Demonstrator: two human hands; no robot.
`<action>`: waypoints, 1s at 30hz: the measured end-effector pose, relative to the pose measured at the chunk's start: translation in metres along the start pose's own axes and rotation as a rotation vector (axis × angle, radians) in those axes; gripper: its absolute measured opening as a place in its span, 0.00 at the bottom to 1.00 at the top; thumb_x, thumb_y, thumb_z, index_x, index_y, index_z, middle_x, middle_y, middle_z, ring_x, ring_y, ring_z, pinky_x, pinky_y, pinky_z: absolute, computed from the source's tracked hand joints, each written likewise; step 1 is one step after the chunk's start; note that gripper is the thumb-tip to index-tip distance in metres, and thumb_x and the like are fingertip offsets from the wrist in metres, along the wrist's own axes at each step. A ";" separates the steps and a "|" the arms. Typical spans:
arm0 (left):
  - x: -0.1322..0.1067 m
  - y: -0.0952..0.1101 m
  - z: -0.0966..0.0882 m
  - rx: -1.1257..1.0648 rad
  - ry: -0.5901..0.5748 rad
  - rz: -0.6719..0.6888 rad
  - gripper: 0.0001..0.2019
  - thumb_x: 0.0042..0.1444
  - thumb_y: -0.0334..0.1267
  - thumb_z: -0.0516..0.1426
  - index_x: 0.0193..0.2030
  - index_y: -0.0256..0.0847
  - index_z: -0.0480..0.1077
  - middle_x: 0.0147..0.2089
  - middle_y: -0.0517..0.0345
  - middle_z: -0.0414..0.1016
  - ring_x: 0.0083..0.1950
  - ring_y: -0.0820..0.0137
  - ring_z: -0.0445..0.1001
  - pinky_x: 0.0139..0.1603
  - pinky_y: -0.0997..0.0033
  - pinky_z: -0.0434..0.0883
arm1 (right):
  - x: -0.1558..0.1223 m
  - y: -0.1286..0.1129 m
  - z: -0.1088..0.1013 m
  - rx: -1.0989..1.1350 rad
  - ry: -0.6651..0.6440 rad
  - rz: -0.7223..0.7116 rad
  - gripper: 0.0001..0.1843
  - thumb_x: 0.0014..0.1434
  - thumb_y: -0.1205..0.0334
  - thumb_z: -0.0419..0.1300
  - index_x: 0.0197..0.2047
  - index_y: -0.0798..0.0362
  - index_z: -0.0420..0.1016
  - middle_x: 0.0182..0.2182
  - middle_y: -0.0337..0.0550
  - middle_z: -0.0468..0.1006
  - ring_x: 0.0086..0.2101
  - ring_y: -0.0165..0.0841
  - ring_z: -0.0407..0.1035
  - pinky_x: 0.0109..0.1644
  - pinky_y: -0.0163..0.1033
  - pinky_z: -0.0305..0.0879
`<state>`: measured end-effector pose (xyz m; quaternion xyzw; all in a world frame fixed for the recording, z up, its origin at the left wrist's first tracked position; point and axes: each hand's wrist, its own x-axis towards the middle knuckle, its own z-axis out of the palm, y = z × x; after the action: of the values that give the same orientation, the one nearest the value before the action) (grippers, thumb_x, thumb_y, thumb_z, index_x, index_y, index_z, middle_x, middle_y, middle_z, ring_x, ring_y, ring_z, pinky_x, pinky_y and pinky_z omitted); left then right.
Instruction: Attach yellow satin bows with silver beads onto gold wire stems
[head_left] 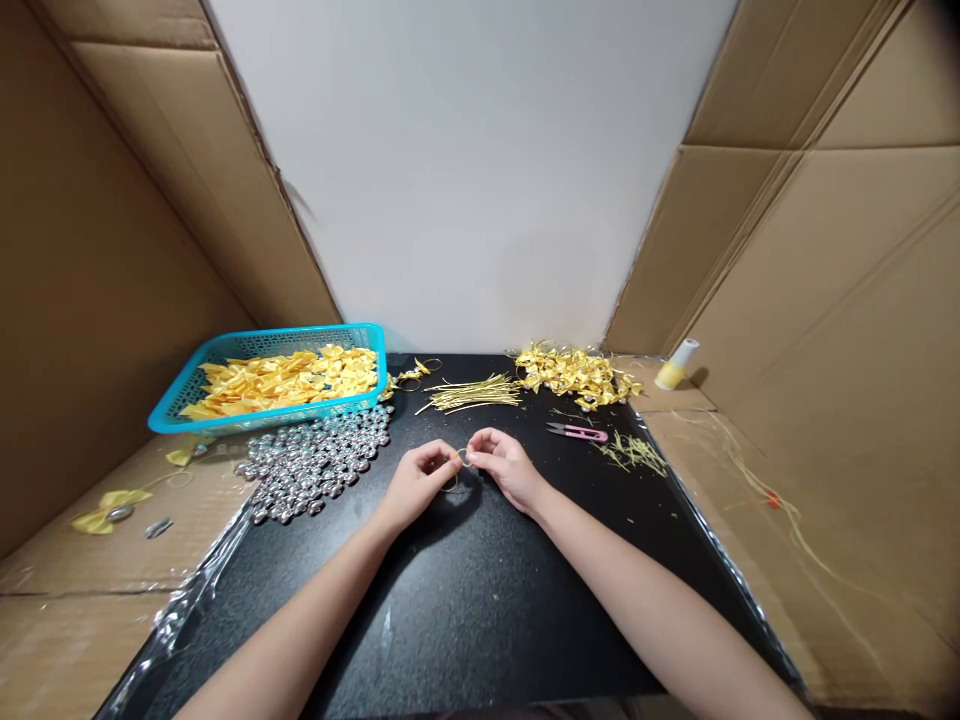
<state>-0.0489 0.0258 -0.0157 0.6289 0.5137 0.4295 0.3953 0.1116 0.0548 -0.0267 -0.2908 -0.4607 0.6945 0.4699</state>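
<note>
Over the middle of the black table, my left hand [424, 482] pinches a thin yellow cord [464, 459] between thumb and forefinger. Opposite it, my right hand [508, 468] grips the same cord, its fingertips a short gap away. A bit of the cord bends down below the left fingertips. Just beyond the hands lies a bundle of gold cords [474, 394]. To the left spread many shiny silver beads [315, 465]. Pink thread snips [577, 432] rest to the right, near a heap of short yellow thread scraps [636, 453].
A blue basket [174, 402] of yellow ribbon bows [285, 380] stands at the back left. Finished-looking gold bows [574, 375] are piled back right. A thread spool [676, 366] stands on cardboard at right. A loose bow [109, 512] lies far left. Cardboard walls enclose both sides.
</note>
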 end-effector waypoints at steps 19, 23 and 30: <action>0.002 -0.001 0.000 -0.214 0.044 -0.082 0.21 0.56 0.51 0.55 0.44 0.35 0.76 0.34 0.51 0.79 0.37 0.64 0.75 0.39 0.68 0.70 | 0.002 0.003 -0.003 0.071 0.038 0.056 0.21 0.37 0.56 0.73 0.32 0.53 0.71 0.28 0.35 0.72 0.29 0.27 0.69 0.40 0.38 0.68; 0.002 -0.003 0.003 -0.368 -0.067 -0.146 0.23 0.53 0.47 0.55 0.51 0.34 0.70 0.38 0.48 0.78 0.41 0.63 0.76 0.44 0.63 0.72 | 0.002 0.001 -0.004 0.104 0.029 0.079 0.23 0.35 0.56 0.74 0.32 0.53 0.70 0.27 0.34 0.72 0.26 0.25 0.67 0.36 0.36 0.67; -0.002 0.000 0.003 -0.351 -0.155 -0.155 0.21 0.55 0.51 0.56 0.49 0.37 0.68 0.23 0.66 0.62 0.25 0.75 0.64 0.32 0.72 0.68 | 0.001 -0.004 -0.008 0.097 -0.065 0.158 0.21 0.36 0.58 0.74 0.32 0.53 0.71 0.26 0.34 0.73 0.26 0.24 0.66 0.33 0.33 0.64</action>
<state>-0.0458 0.0238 -0.0165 0.5400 0.4460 0.4311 0.5689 0.1191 0.0593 -0.0259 -0.2804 -0.4170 0.7600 0.4123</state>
